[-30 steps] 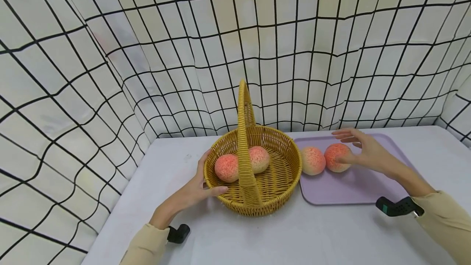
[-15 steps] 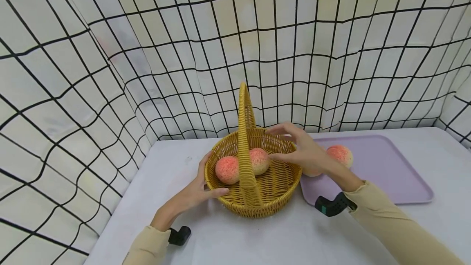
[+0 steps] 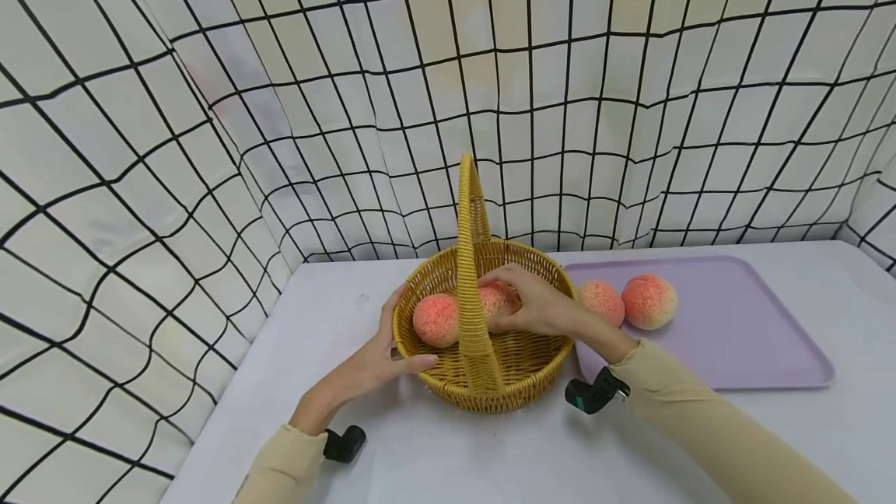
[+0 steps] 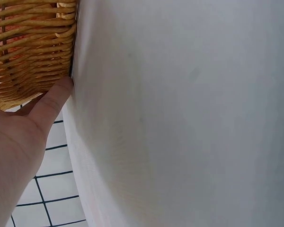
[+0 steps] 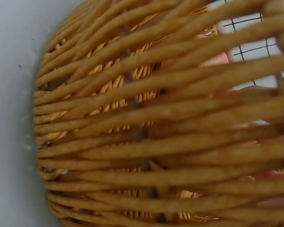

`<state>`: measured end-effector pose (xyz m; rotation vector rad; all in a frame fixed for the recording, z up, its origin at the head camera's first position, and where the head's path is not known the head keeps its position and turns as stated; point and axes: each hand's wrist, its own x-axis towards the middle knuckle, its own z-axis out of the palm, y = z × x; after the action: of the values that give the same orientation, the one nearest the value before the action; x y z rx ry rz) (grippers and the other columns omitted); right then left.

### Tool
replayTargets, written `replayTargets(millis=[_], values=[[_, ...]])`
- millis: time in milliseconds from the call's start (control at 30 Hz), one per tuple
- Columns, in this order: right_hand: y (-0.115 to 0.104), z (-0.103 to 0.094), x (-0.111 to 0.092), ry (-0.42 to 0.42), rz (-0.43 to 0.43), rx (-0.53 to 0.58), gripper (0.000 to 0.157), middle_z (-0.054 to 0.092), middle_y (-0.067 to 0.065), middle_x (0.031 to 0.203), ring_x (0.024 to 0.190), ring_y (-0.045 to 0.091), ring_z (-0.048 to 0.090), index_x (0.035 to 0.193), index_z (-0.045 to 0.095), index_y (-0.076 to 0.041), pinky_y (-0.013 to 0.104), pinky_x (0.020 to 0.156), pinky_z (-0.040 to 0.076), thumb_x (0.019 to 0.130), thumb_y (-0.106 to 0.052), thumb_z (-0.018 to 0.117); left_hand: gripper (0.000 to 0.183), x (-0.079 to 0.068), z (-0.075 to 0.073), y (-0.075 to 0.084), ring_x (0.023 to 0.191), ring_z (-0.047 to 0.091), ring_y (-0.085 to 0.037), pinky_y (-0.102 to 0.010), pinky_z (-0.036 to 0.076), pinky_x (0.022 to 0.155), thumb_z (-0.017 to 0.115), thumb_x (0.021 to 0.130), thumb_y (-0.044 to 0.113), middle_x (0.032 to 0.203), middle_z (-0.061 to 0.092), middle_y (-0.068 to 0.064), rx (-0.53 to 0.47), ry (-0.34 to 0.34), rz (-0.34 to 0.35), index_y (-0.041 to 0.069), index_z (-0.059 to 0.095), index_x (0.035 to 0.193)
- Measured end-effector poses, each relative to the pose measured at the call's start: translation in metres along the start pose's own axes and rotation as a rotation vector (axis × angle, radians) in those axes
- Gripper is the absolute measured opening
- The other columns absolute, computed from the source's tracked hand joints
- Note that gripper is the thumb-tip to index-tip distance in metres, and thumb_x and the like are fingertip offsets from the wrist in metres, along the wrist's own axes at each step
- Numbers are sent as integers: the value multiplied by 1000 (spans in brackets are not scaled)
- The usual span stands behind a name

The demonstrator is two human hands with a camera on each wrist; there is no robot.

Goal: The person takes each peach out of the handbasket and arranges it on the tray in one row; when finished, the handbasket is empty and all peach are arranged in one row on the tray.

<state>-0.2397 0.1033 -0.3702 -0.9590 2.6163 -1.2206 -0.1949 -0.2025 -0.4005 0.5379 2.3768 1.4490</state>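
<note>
A yellow wicker basket (image 3: 518,391) with a tall arched handle stands in the middle of the table. Inside it sit two pink-and-cream peaches, the left peach (image 3: 435,320) and the right peach (image 3: 498,300). My right hand (image 3: 535,302) reaches over the basket's right side and grips the right peach, fingers behind and thumb in front. On the basket's left side my left hand (image 3: 378,356) holds the rim, its thumb lying over the edge. The left wrist view shows fingers (image 4: 49,106) against the woven wall. Weave hides most of my right hand in the right wrist view.
A lilac tray (image 3: 742,333) lies right of the basket, bearing a peach (image 3: 602,300) partly behind my right forearm and another peach (image 3: 649,302). A white cloth covers the table (image 3: 434,457). A black-grid white curtain (image 3: 560,99) rises behind.
My right hand has moved left from the tray into the basket and closed around the right peach. The left hand stays at the basket's left side.
</note>
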Motion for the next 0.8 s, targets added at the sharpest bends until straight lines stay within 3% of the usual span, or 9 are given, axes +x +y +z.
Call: replayTargets(millis=[233,600,800], values=[[-2,0,1,-52,61,-50,63,57,16,131,120,31,56,141,63,-7,51,104,48,85,-19,89,120,1,0,0,159,15,-37,-63,20,123,79,92,40,174,3,-16,14,8,-1,28,-15,165],[-6,3,3,-99,86,-57,63,60,14,136,128,33,55,139,62,-8,53,106,48,84,-19,90,120,0,-2,0,159,15,-37,-63,21,122,79,92,41,174,2,-15,16,9,1,28,-16,166],[-7,-1,-1,-103,77,-28,60,65,9,133,127,30,55,129,68,-10,51,106,48,75,-17,95,121,0,-1,0,158,16,-38,-63,21,123,79,92,41,174,2,-16,7,8,2,28,-15,166]])
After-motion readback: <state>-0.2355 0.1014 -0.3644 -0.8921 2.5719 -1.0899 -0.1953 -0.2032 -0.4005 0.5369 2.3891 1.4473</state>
